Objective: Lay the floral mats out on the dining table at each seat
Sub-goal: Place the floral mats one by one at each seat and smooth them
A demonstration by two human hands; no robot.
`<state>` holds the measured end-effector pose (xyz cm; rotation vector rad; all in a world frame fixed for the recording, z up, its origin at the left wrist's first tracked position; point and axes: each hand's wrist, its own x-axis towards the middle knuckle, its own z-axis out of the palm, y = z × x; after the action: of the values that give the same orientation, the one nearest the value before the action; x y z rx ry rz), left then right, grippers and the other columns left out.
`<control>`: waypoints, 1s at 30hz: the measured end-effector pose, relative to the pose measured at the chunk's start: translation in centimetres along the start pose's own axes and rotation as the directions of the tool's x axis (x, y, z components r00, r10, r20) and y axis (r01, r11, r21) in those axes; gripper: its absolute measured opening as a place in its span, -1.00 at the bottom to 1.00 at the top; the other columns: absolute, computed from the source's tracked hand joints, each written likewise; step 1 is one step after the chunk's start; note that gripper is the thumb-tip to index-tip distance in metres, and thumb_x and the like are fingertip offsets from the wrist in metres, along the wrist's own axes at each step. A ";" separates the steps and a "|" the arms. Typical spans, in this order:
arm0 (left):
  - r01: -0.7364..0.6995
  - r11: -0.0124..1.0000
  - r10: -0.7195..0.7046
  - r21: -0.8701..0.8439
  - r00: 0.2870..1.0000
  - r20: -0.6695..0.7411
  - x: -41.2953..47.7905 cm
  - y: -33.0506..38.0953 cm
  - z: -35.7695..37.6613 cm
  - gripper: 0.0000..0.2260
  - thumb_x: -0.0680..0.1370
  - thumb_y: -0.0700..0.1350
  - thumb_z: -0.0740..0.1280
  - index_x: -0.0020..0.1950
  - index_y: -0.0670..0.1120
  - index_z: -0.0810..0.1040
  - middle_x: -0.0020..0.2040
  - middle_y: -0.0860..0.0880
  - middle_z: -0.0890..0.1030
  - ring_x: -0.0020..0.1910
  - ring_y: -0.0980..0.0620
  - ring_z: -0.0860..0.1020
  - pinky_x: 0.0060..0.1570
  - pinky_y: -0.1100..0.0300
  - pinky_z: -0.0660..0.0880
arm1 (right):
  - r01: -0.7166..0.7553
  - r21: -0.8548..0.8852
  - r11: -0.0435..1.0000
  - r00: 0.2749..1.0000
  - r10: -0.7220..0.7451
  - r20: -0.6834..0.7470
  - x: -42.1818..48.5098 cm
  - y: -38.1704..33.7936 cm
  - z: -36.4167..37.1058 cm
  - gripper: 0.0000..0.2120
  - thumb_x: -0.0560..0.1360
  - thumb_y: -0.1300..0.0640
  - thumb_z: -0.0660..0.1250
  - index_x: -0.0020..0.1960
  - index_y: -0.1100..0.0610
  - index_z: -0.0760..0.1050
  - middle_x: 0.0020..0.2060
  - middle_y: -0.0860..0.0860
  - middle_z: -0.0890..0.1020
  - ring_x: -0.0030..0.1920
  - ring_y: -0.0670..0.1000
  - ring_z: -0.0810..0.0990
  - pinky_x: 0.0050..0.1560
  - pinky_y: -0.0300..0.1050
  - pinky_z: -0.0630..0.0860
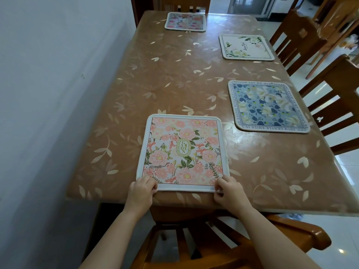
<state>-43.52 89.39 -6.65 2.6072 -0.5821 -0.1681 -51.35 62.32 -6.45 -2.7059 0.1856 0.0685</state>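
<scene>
The pink "Garden" mat (182,152) lies flat at the near edge of the worktop (174,78), towards its left side; the left hand (142,193) has its grip pinching the mat's near left corner, fingers curled over the white border; the right hand (230,191) has its grip pinching the near right corner the same way. A blue mat (268,106) lies along the right edge; a cream mat (246,47) sits farther along that edge, apart from it; a multicoloured mat (185,21) rests at the far edge. A wooden chair (213,247) stands under the near edge; the worktop's left edge runs along a white wall (58,94).
</scene>
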 end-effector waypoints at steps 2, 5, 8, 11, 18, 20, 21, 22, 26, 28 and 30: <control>-0.004 1.000 0.004 0.007 1.000 0.000 0.0 0.0 0.0 -0.85 0.37 -0.35 0.40 -0.24 -0.14 0.49 -0.23 -0.06 0.53 -0.21 -0.09 0.46 -0.22 0.09 0.32 | 0.007 0.009 1.000 1.000 -0.007 0.005 0.0 0.0 0.0 -0.91 0.33 0.25 0.35 -0.19 0.19 0.46 -0.18 0.10 0.53 -0.11 0.14 0.45 -0.22 -0.08 0.29; -0.010 1.000 0.010 0.017 1.000 0.004 0.0 0.0 0.0 -0.85 0.38 -0.34 0.40 -0.24 -0.14 0.49 -0.22 -0.06 0.52 -0.20 -0.09 0.46 -0.21 0.08 0.34 | 0.024 0.028 0.999 1.000 -0.024 0.011 0.0 0.3 -0.1 -0.91 0.33 0.25 0.37 -0.20 0.19 0.47 -0.18 0.10 0.53 -0.11 0.14 0.46 -0.21 -0.08 0.33; -0.014 1.000 0.013 0.025 1.000 0.016 0.2 -0.1 0.0 -0.86 0.38 -0.34 0.40 -0.24 -0.14 0.49 -0.22 -0.07 0.52 -0.19 -0.09 0.46 -0.20 0.08 0.34 | 0.031 0.064 0.997 0.999 -0.032 0.011 0.1 0.4 -0.3 -0.91 0.31 0.27 0.40 -0.24 0.20 0.49 -0.21 0.11 0.53 -0.14 0.16 0.47 -0.22 -0.01 0.40; -0.021 0.999 0.020 0.026 1.000 0.021 0.2 -0.1 -0.1 -0.86 0.37 -0.34 0.40 -0.24 -0.15 0.49 -0.23 -0.08 0.52 -0.19 -0.10 0.46 -0.19 0.06 0.36 | 0.047 0.075 0.996 0.999 -0.047 0.004 0.1 0.5 -0.4 -0.90 0.29 0.29 0.41 -0.27 0.21 0.49 -0.23 0.13 0.54 -0.16 0.18 0.48 -0.26 0.06 0.45; -0.040 0.998 0.039 0.052 0.999 0.023 0.7 -0.5 -0.6 -0.82 0.33 -0.36 0.43 -0.26 -0.16 0.48 -0.24 -0.09 0.54 -0.22 -0.14 0.48 -0.24 0.02 0.41 | 0.028 0.087 0.996 0.996 -0.021 -0.084 1.0 0.1 0.0 -0.82 0.19 0.37 0.44 -0.32 0.20 0.48 -0.32 0.13 0.53 -0.26 0.20 0.50 -0.36 -0.05 0.38; -0.039 0.997 0.037 0.065 0.999 0.035 1.1 -0.7 -0.6 -0.85 0.35 -0.31 0.44 -0.24 -0.16 0.49 -0.21 -0.10 0.54 -0.18 -0.13 0.48 -0.19 0.02 0.40 | 0.032 0.071 0.997 0.996 -0.025 -0.089 1.1 0.2 0.1 -0.81 0.17 0.36 0.45 -0.33 0.19 0.47 -0.34 0.11 0.53 -0.28 0.19 0.51 -0.38 -0.07 0.35; -0.027 0.998 0.025 0.062 0.999 0.034 1.2 -0.7 -0.6 -0.87 0.37 -0.29 0.43 -0.21 -0.16 0.50 -0.18 -0.09 0.54 -0.15 -0.11 0.47 -0.16 0.03 0.39 | 0.032 0.064 0.997 0.996 -0.026 -0.087 1.1 0.2 0.2 -0.81 0.17 0.36 0.45 -0.33 0.18 0.47 -0.34 0.11 0.53 -0.28 0.19 0.50 -0.38 -0.06 0.36; -0.017 0.998 0.015 0.055 0.999 0.031 1.3 -0.7 -0.6 -0.89 0.39 -0.27 0.42 -0.18 -0.16 0.51 -0.16 -0.09 0.54 -0.13 -0.10 0.46 -0.14 0.04 0.38 | 0.031 0.059 0.998 0.996 -0.026 -0.086 1.1 0.2 0.2 -0.81 0.17 0.36 0.45 -0.33 0.18 0.46 -0.34 0.11 0.53 -0.29 0.19 0.50 -0.39 -0.05 0.36; -0.017 0.999 0.016 0.041 1.000 0.026 1.2 -0.6 -0.2 -0.92 0.42 -0.26 0.39 -0.16 -0.14 0.52 -0.15 -0.07 0.54 -0.13 -0.09 0.46 -0.13 0.05 0.37 | 0.029 0.058 0.998 0.995 -0.023 -0.093 1.2 0.1 0.1 -0.81 0.15 0.37 0.44 -0.36 0.20 0.45 -0.38 0.11 0.53 -0.32 0.19 0.50 -0.39 -0.02 0.41; -0.012 0.999 0.011 0.036 1.000 0.027 1.1 -0.5 0.0 -0.90 0.40 -0.26 0.41 -0.19 -0.14 0.51 -0.18 -0.06 0.54 -0.15 -0.09 0.46 -0.16 0.07 0.35 | 0.018 0.059 0.998 0.997 -0.013 -0.081 1.1 0.0 0.1 -0.83 0.17 0.35 0.43 -0.36 0.21 0.45 -0.37 0.11 0.54 -0.30 0.19 0.50 -0.36 -0.01 0.43; -0.008 0.999 0.007 0.037 1.000 0.026 1.1 -0.5 0.1 -0.88 0.39 -0.24 0.44 -0.22 -0.14 0.50 -0.20 -0.06 0.54 -0.17 -0.09 0.46 -0.17 0.07 0.34 | 0.014 0.054 0.998 0.998 -0.011 -0.055 0.9 0.1 0.0 -0.87 0.21 0.32 0.41 -0.34 0.21 0.46 -0.34 0.11 0.55 -0.26 0.18 0.50 -0.32 0.01 0.44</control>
<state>-42.38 89.26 -6.97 2.6424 -0.6090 -0.1908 -50.48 62.15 -6.58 -2.6558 0.1844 -0.0143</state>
